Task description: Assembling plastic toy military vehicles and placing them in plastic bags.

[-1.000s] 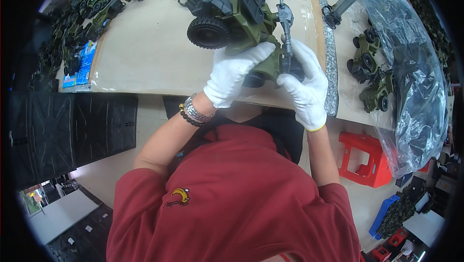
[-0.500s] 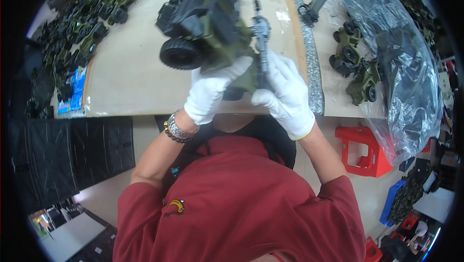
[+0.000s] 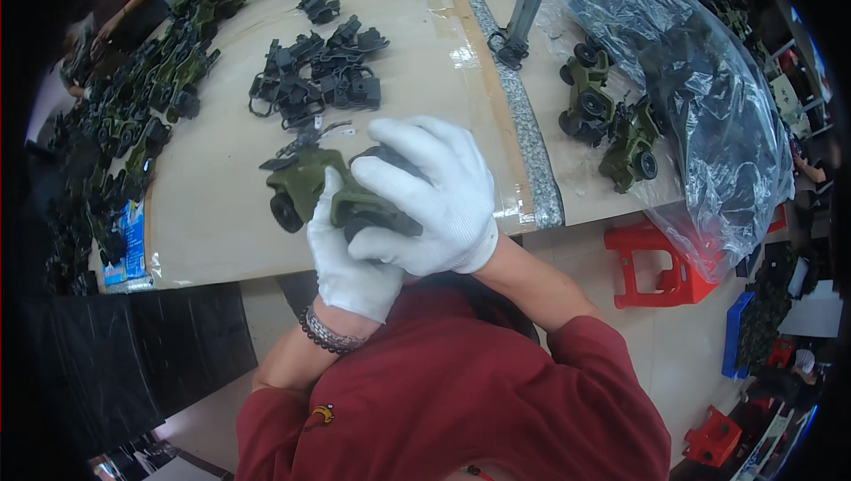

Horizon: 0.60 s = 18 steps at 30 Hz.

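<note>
Fingers [image 3: 390,184] of the right hand [image 3: 450,202] are spread and curled over the near end of the green toy vehicle [image 3: 306,181], gripping it! Half a second ago it loomed taller, hands apart at its lower end; now it's turned, lower in view, above the counter [image 3: 213,215] near the front edge. Left hand [image 3: 350,264] cups it, thumb up, and the right forearm [image 3: 536,277] angles leftward, hands overlapping.
</note>
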### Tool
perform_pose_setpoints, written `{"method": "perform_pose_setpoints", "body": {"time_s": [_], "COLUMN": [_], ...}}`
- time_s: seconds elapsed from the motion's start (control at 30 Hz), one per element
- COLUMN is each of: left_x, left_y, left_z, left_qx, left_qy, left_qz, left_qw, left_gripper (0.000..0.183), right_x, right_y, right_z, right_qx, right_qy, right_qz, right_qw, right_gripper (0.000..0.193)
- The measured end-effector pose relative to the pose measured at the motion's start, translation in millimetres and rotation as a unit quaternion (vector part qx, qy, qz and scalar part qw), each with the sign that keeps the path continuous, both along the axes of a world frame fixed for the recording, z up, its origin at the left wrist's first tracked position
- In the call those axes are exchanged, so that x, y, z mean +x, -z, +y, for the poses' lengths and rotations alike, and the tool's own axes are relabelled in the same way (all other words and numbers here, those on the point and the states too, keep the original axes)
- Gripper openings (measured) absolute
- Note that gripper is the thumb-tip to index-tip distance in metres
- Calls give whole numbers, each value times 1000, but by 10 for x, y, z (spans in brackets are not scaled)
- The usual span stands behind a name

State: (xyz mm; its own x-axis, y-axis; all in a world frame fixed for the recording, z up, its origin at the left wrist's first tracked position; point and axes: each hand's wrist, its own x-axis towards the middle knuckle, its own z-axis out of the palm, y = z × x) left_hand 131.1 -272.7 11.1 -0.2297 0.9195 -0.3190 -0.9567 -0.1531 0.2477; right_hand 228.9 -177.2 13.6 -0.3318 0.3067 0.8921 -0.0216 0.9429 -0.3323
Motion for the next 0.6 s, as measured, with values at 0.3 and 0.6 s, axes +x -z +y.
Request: {"method": "perform_pose_setpoints", "body": {"time_s": [0.3,0.6], "left_x": [-331,-3117], "left_y": [-38,-544], "left_z": [132,256], "left_qx": [-70,7], "left_qy": [-8,-377], "left_qz": [227,228], "left_qw": [971,898], "left_gripper": [43,87], "right_x": [296,1444], "right_y": [-120,301], "right_z": [365,1662], "right_qx": [-41,-158], "right_qy": [31,564], "right_qz": [-151,-450], "right_qw": [987,674], "right_gripper": [113,82]}}
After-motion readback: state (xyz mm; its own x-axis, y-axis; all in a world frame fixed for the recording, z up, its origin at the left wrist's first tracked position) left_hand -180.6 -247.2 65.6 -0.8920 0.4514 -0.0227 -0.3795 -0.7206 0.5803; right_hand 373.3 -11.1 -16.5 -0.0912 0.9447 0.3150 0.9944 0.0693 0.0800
